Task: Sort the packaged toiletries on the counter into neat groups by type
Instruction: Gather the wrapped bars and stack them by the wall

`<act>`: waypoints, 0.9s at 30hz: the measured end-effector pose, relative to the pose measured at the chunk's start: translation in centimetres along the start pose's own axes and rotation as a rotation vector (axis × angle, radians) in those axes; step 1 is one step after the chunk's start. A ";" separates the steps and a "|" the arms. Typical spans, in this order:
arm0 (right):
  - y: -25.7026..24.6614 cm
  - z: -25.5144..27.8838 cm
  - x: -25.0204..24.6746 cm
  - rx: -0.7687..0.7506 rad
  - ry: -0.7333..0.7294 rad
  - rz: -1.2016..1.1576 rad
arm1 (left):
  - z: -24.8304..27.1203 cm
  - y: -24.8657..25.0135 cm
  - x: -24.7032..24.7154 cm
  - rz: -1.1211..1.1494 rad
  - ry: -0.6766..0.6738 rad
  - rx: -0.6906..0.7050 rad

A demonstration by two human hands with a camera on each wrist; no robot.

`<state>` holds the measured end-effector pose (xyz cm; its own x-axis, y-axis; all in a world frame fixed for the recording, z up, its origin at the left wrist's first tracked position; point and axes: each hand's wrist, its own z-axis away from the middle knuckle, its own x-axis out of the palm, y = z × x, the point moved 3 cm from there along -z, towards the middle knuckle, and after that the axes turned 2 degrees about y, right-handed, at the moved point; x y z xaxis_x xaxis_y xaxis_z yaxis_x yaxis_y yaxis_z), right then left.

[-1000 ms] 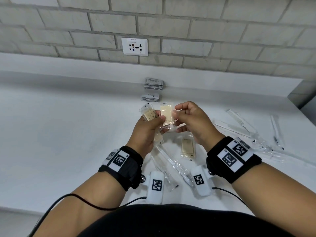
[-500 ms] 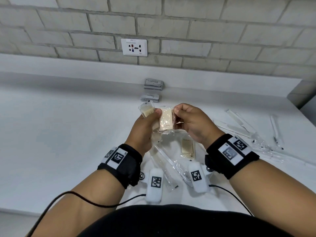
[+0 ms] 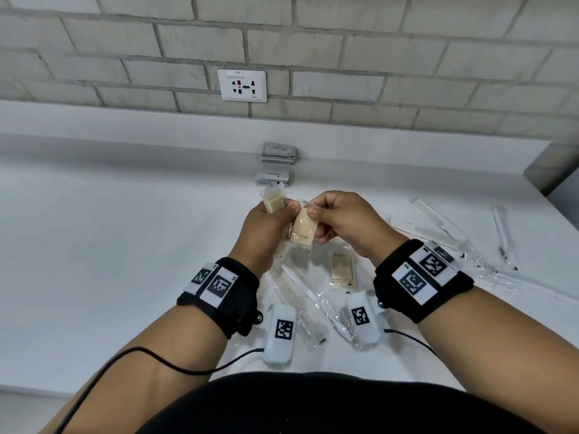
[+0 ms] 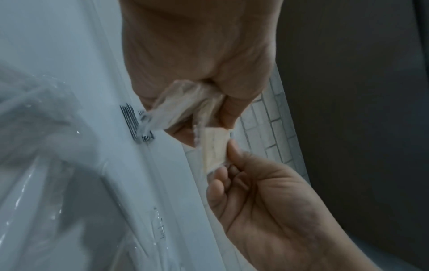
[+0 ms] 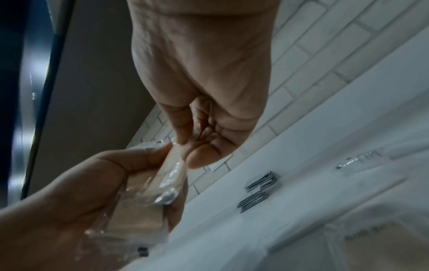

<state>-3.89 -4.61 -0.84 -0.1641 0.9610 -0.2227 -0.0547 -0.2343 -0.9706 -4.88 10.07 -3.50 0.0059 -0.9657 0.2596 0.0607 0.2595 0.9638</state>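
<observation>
Both hands are raised over the white counter (image 3: 125,245). My left hand (image 3: 288,211) grips a cream packet in clear wrap (image 3: 275,203), which sticks up past its fingers; the left wrist view shows this packet (image 4: 171,111) in the left hand (image 4: 209,102). My right hand (image 3: 316,214) pinches the top edge of a second cream packet (image 3: 302,228), which hangs slanted between the hands. In the right wrist view the left thumb also lies on the second packet (image 5: 171,172) beside the right hand (image 5: 188,146). A third cream packet (image 3: 343,270) lies on the counter below.
Two stacks of flat grey sachets (image 3: 279,153) (image 3: 272,177) sit by the back wall. Clear-wrapped toothbrushes (image 3: 313,302) lie under my wrists. White combs (image 3: 429,223) and thin wrapped items (image 3: 501,233) are scattered at the right. A wall socket (image 3: 242,86) is above.
The second cream packet has dropped from upright to a slant and come in against the left hand. The left hand's packet has hardly moved.
</observation>
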 end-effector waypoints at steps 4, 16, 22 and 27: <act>-0.5 0.1 -0.4 0.004 -0.057 -0.076 | -0.1 -0.5 -0.2 0.067 0.012 -0.042; 1.2 0.1 -1.4 0.077 0.037 -0.015 | 0.1 -0.6 -0.4 0.038 -0.027 -0.152; -0.3 0.4 -1.4 -0.222 0.065 0.510 | -0.2 -0.1 0.1 -0.130 -0.157 -0.172; 0.8 -0.7 -3.4 0.030 0.079 0.450 | -0.1 -0.7 0.0 0.018 -0.114 -0.329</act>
<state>-2.66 -7.97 -0.93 -0.1026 0.7703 -0.6294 -0.0243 -0.6345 -0.7726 -4.83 9.94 -4.15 -0.1004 -0.9490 0.2989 0.3798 0.2412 0.8931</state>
